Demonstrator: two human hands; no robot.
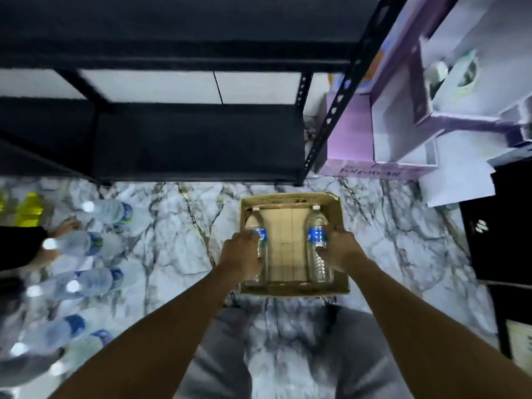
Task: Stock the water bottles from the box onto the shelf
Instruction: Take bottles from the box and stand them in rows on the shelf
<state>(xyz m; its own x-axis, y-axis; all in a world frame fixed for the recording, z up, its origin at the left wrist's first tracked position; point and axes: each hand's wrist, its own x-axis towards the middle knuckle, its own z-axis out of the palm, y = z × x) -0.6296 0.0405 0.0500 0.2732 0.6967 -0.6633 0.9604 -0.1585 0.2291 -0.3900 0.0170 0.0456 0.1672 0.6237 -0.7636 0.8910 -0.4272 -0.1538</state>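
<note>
"Now, report the status of each hand."

"The left hand (241, 254) grips the left bottle (261, 236), fingers curled round the body at its blue label. The right hand (339, 249) grips the right bottle (316, 239) the same way. Both forearms reach down from the near edge of the view."

"Where are the bottles located?"

"Both are inside the cardboard box (293, 290), one along each side wall, with bare cardboard between them. Their white caps point toward the shelf unit (195, 139)."

"What is the supporting surface?"

"The box rests on the floor (178, 226), which is white marble-pattern tile with dark veins. It sits just in front of the black metal shelf unit, near its right-hand upright."

"And the surroundings?"

"At left, larger blue-labelled bottles (86, 243) are grouped on the floor, blurred, with a bare foot (66, 226) beside them. At right, purple-and-white cartons (354, 133) sit beside the upright. A black case (503, 226) stands further right."
</note>
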